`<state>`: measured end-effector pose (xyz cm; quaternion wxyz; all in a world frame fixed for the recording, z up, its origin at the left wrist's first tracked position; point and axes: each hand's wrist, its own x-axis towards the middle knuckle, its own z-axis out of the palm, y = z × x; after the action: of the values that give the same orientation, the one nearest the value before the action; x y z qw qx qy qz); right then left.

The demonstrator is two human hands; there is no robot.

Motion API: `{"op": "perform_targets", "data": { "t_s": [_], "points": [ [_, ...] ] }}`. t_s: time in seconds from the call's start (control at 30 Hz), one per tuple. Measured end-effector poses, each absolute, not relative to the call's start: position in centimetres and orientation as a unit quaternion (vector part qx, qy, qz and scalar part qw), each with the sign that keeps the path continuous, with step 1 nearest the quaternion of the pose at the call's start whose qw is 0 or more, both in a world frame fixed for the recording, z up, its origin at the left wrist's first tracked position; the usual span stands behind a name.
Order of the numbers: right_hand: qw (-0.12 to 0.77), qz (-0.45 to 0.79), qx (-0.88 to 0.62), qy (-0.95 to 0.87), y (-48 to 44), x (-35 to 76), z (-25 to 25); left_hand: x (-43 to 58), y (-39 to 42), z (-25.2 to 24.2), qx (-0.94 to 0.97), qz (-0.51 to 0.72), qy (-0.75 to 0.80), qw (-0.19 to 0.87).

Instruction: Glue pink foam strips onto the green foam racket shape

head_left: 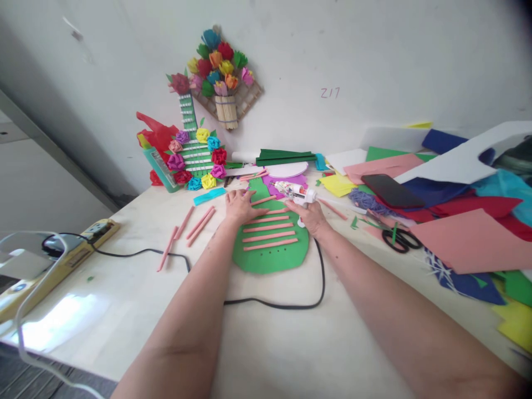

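A green guitar-shaped paper cutout [270, 263] lies flat on the table, with several pink paper sticks [270, 244] set across it in rows. My left hand [240, 207] rests at the cutout's upper left edge, thumb and fingers apart. Between thumb and forefinger, one slanting pink paper stick [266, 200] lies near the hand; whether they touch it is unclear. My right hand [311, 217] is closed around a white hot glue gun [301, 193], whose nozzle points left over the cutout's neck. Loose pink paper sticks [200, 227] lie to the left.
A finished paper guitar with flowers [198, 152] leans on the wall beside a glue bottle [160, 169]. A black cord [274, 305] loops over the table. Scissors [401, 239], a phone [393, 191] and coloured paper sheets [474, 238] crowd the right. A power strip [62, 266] sits left.
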<state>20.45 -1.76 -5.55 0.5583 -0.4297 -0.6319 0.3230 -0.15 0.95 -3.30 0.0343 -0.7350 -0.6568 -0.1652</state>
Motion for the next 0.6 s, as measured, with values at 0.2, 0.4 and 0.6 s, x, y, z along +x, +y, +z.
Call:
{"op": "perform_targets", "data": {
  "t_s": [0.2,0.4,0.6],
  "points": [
    [0.563,0.344,-0.411,-0.629,-1.7,20.4,-5.7,-1.2,1.4,-3.0,-0.689,-0.201,-0.696,-0.004],
    [0.562,0.341,-0.417,-0.628,-1.6,20.4,-5.6,-4.1,1.8,-2.7,-0.646,-0.268,-0.715,0.021],
    [0.587,0.353,-0.435,-0.585,-1.8,20.5,-5.5,-4.3,1.8,-2.4,-0.645,-0.285,-0.709,-0.007]
  ]
}}
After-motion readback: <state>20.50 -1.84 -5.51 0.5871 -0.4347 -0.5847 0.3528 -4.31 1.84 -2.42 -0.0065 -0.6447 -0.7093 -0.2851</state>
